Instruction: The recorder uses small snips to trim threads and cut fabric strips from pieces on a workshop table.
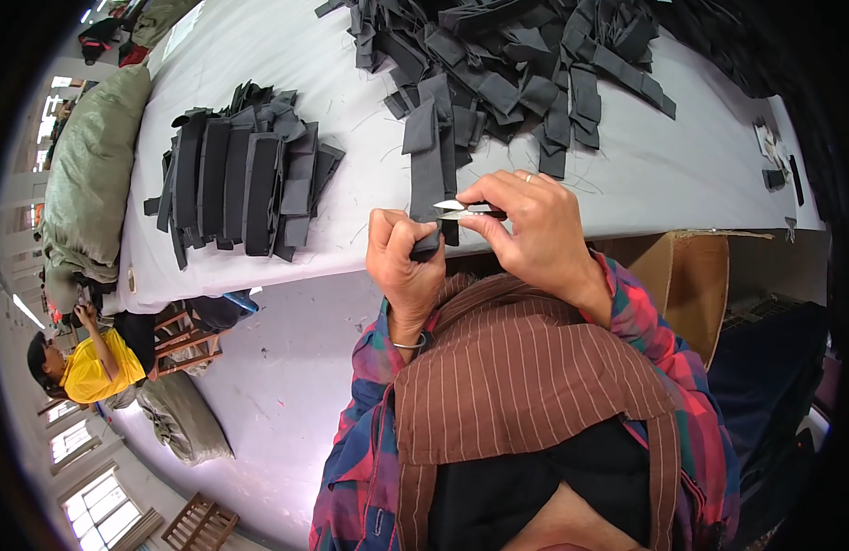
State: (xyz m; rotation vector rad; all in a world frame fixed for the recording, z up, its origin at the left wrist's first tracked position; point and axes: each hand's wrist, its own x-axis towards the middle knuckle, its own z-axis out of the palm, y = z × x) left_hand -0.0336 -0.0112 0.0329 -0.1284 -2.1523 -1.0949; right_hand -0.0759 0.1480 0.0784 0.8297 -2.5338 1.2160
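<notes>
Near the table's front edge, my left hand (401,262) is closed around the end of a dark grey fabric strip (426,179). The strip runs away from me toward a loose heap of similar strips (498,78). In my right hand (539,220) is a small pair of thread snips (454,210), pinched between thumb and fingers. Its pale pointed blades lie over the strip, close to my left fingertips. Whether the blades touch the cloth, I cannot tell. To the left sits a neater stack of dark strips (227,179), laid side by side.
Loose threads lie on the pale table (351,170). A stuffed green sack (96,174) stands along its left side. Below its right part is a cardboard box (700,280). At the left, a person in a yellow top (103,367) is near a wooden chair (178,340).
</notes>
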